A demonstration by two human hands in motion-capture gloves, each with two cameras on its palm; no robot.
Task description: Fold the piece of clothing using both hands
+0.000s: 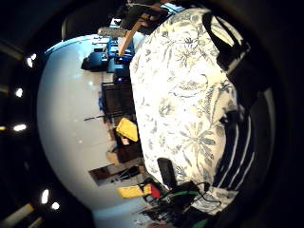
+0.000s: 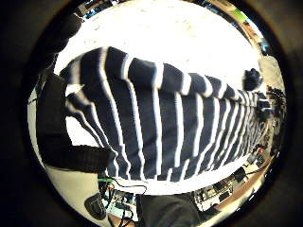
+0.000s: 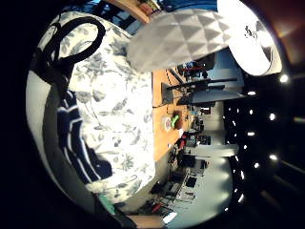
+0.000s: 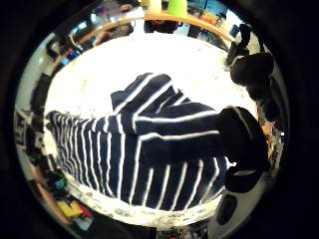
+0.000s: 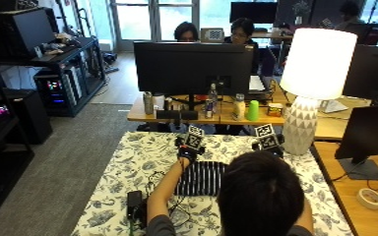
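The person's head (image 5: 262, 191) hides much of the striped top (image 5: 201, 178) and most of the right hand (image 5: 268, 145) in the outside view. How the left hand (image 5: 189, 150) meets the cloth is too small to tell there. In the little finger views only a strip of the top shows.

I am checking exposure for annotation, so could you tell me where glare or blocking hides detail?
Both thumb side palm views: the tablecloth is washed out to white around the striped garment. Outside view: the lit lamp glows bright, and the person's head hides part of the garment.
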